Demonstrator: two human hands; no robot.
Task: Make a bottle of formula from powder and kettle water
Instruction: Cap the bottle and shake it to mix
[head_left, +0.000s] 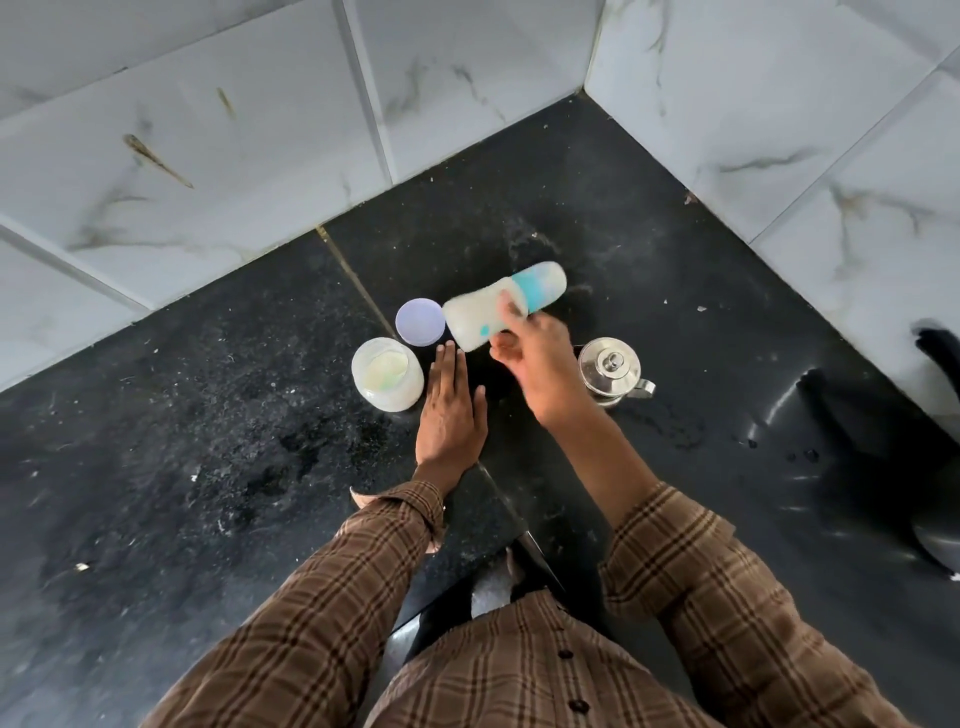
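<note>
A baby bottle (491, 312), filled with milky white liquid and capped in teal, is held tilted almost sideways above the black tabletop (208, 415), grasped in the grip of the right hand (540, 364). An open jar (387, 374) with pale powder inside is seen beside its lilac lid (420, 321). The left hand (451, 410) is laid flat, released, next to the jar. A steel kettle (610, 371) is stood at the right.

The left hand (451, 410) lies flat, palm down, fingers straight and together, pointing far. The right hand (540, 358) is raised to its right, its grip closed around a bottle (478, 322) held tilted, nearly sideways. Both forearms wear brown checked sleeves (332, 587).
</note>
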